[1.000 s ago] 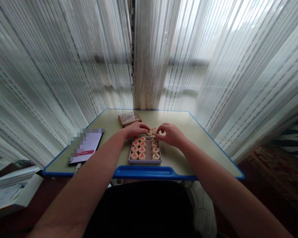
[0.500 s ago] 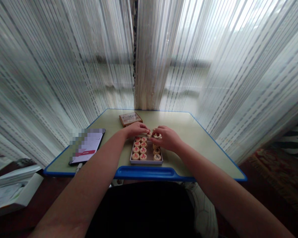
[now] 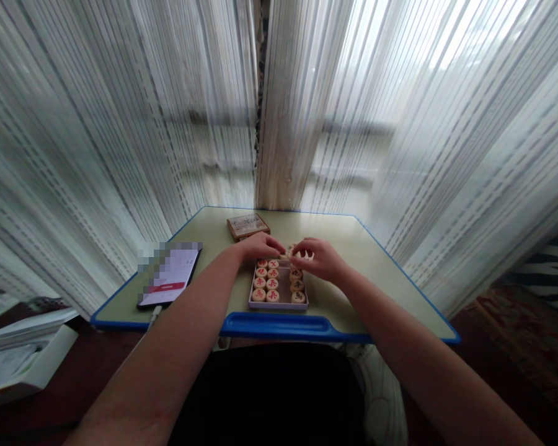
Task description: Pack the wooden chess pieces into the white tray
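A shallow white tray [image 3: 279, 304] lies on the small blue-edged table [image 3: 381, 272], filled with several round wooden chess pieces [image 3: 266, 284] marked in red and black. My left hand [image 3: 260, 246] rests at the tray's far left corner, fingers curled down onto a piece there. Opposite it, at the far right corner, my right hand [image 3: 316, 256] has its fingers pinched round a pale piece. The two hands almost meet over the tray's far end, hiding the pieces beneath them.
A brown folded board or box [image 3: 248, 225] lies behind the hands. A phone [image 3: 170, 283] with a lit screen and a cable sits at the table's left. Sheer striped curtains surround the table. White papers [image 3: 13, 353] lie low at the left.
My right hand has slid a little left and back from the tray's right column to its far end. The camera view has shifted slightly; the left hand has barely moved.
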A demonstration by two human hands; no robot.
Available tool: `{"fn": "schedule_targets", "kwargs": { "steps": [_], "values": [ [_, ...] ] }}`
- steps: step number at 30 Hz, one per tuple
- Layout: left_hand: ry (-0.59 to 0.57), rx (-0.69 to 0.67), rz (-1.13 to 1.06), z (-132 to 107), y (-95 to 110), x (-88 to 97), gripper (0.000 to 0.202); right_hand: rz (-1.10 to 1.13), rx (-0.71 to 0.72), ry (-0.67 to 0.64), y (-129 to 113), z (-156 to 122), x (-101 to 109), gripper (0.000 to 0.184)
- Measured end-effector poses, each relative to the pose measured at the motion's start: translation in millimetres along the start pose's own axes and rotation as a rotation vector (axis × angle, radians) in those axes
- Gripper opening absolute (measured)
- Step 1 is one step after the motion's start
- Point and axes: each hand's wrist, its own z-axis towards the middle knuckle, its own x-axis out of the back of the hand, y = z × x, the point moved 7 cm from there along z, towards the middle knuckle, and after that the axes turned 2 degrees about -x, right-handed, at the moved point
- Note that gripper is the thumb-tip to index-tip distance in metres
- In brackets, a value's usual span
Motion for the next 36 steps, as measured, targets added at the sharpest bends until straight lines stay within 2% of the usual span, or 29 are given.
{"fn": "schedule_targets", "kwargs": {
  "steps": [2,5,7,10,15,22,36],
  "values": [
    [-0.002,-0.003,0.007,0.6,-0.8,0.0,0.035,0.092,-0.098,-0.030,-3.1,8.5,12.4,0.027],
    [0.007,-0.033,0.010,0.8,0.3,1.0,0.033,0.087,-0.117,-0.115,-19.9,21.1,23.8,0.027],
    [0.006,-0.048,0.013,0.4,1.3,1.3,0.032,-0.005,-0.078,-0.210,-27.9,25.2,18.2,0.022],
    [0.011,-0.045,0.031,0.0,2.1,2.1,0.032,-0.134,-0.014,-0.189,-24.9,25.1,4.7,0.019],
    [0.002,-0.071,0.051,1.2,6.6,3.4,0.032,-0.153,0.070,-0.213,-12.7,15.1,-19.0,0.020],
    [-0.010,-0.053,0.072,-1.2,11.3,3.9,0.035,-0.320,0.068,-0.247,-21.8,10.2,-16.4,0.020],
    [-0.015,-0.040,0.027,0.0,7.7,2.1,0.036,-0.480,0.053,-0.263,-24.3,10.2,-23.8,0.022]
  ]
}}
